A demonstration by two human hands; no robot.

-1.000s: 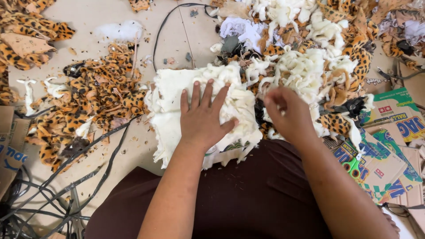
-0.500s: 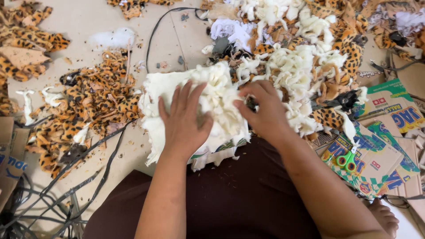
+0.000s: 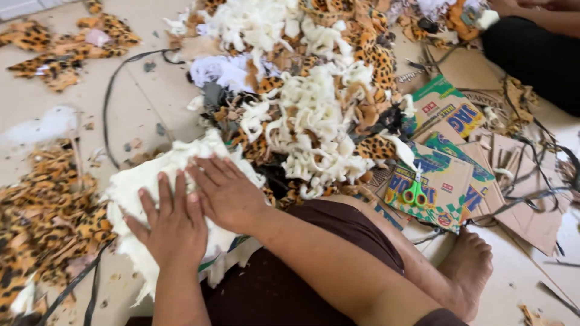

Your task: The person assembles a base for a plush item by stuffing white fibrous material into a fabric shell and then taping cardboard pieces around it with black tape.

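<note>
Both hands lie flat, fingers spread, on a stack of cream-white fleece fabric pieces [image 3: 142, 181] that rests on my lap and the floor. My left hand [image 3: 172, 226] presses the lower part of the stack. My right hand [image 3: 226, 193] sits just beside and slightly over it, on the stack's right edge. Neither hand grips anything. My dark brown garment [image 3: 284, 284] covers the lap under the fabric.
A heap of white and leopard-print fabric scraps [image 3: 314, 108] lies ahead. Green-handled scissors [image 3: 414, 192] rest on flattened printed cardboard boxes [image 3: 441, 175] at right. Leopard-print pieces [image 3: 48, 217] lie at left. Black cords [image 3: 115, 90] cross the floor. Another person's dark-clad leg [image 3: 538, 54] is top right.
The view has swung right. My right hand moved left across the white stack until it lies against my left hand; both still press flat on the fabric.
</note>
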